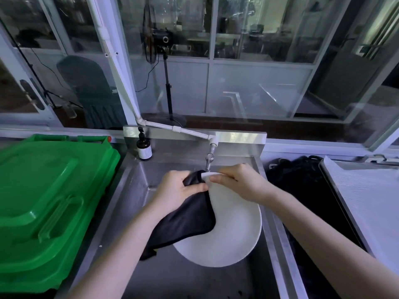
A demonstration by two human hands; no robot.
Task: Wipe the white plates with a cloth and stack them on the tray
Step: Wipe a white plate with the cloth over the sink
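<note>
Bin (43,201): green, lid shut, left of the basin; no part in the risk.
Sink (133,203): bare steel under the work. In my judgement a dropped plate would chip or crack on it.
Tray (371,201): far right, well apart from the plate, no plates seen on it. The carry must cross the sink's raised edge, where a knock is likely.
Plate (233,229): white, tilted over the sink, far rim uppermost. Whether its near edge rests on the bottom cannot be told.
Cloth (183,223): dark, draped over the plate's left side. Its loose corner hangs low and may drag in the sink.
Left hand (177,188): fingers curled round the bunched cloth, at the far rim.
Right hand (239,182): pinches the far rim; a wet slip here would drop the plate.
Tap (209,158): just beyond the rim; lifting the plate could strike it.
</note>
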